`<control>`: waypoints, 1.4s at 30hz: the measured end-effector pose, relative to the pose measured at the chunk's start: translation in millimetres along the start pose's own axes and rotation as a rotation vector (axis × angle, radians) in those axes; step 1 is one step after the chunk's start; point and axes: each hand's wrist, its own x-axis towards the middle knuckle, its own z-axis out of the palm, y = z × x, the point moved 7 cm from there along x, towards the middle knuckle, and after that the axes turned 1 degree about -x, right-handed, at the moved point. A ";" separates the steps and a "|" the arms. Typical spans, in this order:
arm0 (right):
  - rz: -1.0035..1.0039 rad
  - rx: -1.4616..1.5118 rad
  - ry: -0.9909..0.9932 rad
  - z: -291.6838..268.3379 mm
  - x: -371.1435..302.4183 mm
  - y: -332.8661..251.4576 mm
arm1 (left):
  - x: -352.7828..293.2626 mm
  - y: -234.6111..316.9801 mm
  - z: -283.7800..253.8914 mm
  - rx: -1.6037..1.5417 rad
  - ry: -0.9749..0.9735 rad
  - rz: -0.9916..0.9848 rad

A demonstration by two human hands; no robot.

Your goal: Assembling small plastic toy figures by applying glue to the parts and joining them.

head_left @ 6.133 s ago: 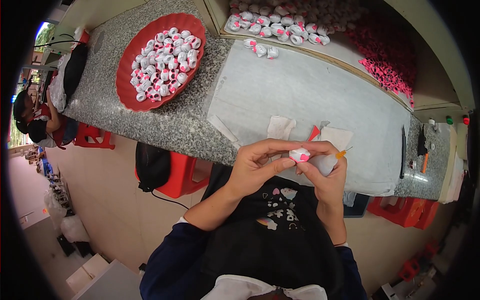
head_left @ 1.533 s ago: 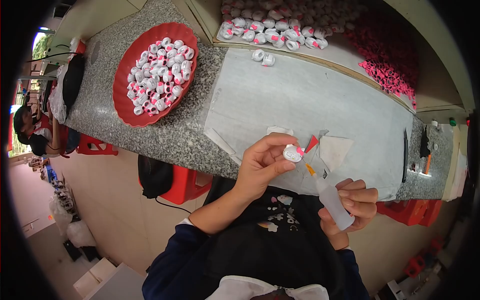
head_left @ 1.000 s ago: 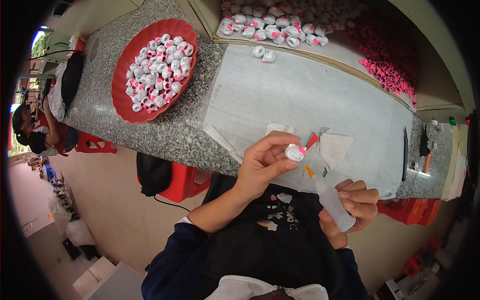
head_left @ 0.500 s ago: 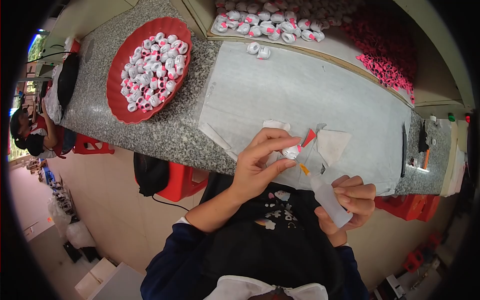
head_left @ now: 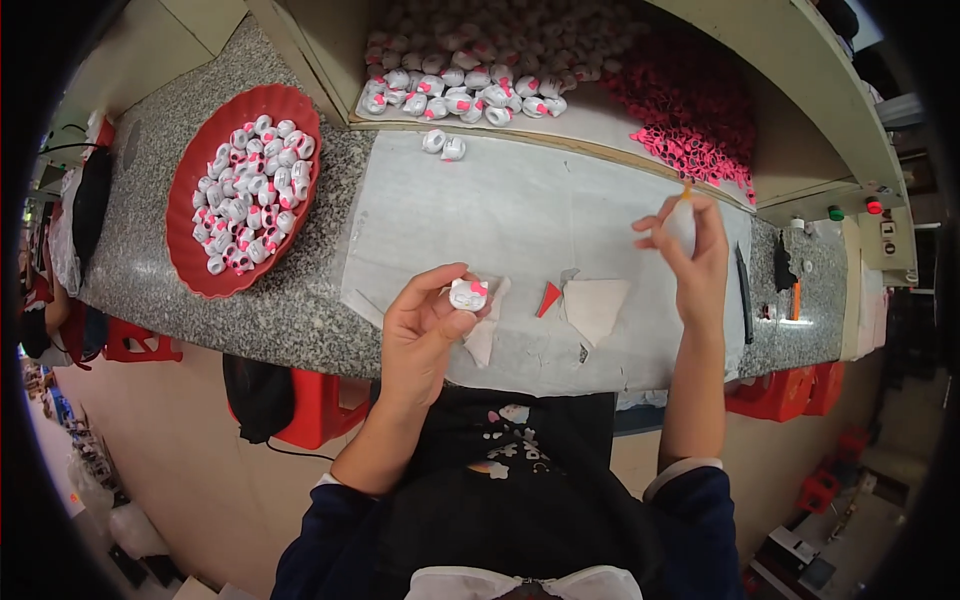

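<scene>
Between the thumb and fingers of my left hand (head_left: 420,335) is a small white cat-head piece (head_left: 468,295) with a pink bow, its decorated side turned up. My right hand (head_left: 695,250) is raised over the far right of the work sheet, closed round a translucent squeeze bottle (head_left: 682,228). The bottle's orange tip points away from me, close to a heap of small pink pieces (head_left: 690,152) on the shelf. Some of the right fingers stick out to the left of the bottle.
Many white heads fill a red scalloped bowl (head_left: 270,98) at left; more white heads (head_left: 470,98) crowd the shelf. Two loose heads (head_left: 453,148) lie on the pale sheet (head_left: 500,215). Nearby are a red scrap (head_left: 548,299), a whitish scrap (head_left: 597,308) and a black strip (head_left: 744,295).
My right hand has carried the bottle away from the white head, outward to the pink heap. My left hand has shifted left and turned the head. The whole view has also shifted.
</scene>
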 end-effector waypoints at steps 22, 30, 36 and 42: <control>-0.644 -0.905 -0.031 -1.3 46.8 7.0 | -7.8 -5.0 2.7 0.001 -0.066 -0.013; 0.205 0.226 -0.227 68.0 -60.8 2.2 | -8.9 0.7 15.1 0.330 -0.111 0.189; 0.264 0.398 -0.262 89.3 -76.5 11.1 | -13.5 4.5 24.0 0.634 -0.158 0.274; 0.261 0.286 -0.234 83.9 -78.7 19.9 | -18.1 6.8 29.0 0.731 -0.215 0.338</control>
